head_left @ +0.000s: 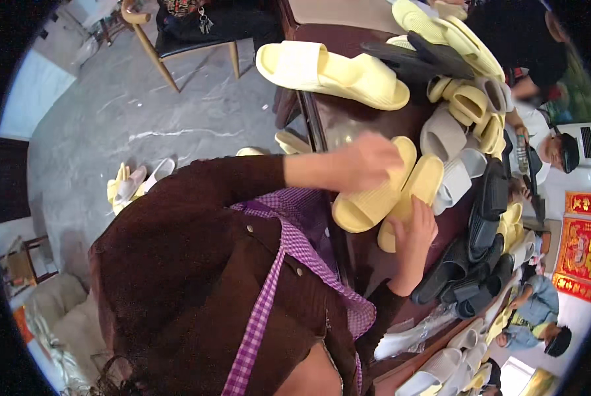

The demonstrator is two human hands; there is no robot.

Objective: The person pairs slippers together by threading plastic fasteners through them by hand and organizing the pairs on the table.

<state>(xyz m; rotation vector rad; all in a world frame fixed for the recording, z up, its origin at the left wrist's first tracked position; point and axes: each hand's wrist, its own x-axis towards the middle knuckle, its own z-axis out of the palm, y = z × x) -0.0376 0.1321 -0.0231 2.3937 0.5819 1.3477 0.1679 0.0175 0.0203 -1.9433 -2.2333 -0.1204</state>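
A pair of yellow slippers lies side by side on the dark red table, close to its edge. Over the strap of the left yellow slipper is my left hand, smeared by motion, so its fingers do not show clearly. The fingers of my right hand are bent around the side of the right yellow slipper, covering part of its strap. A larger pale yellow pair lies just beyond my left hand.
Grey slippers, white slippers and black slippers crowd the right side of the dark red table. More yellow ones are piled farther back. A chair stands far left. Other people sit at right.
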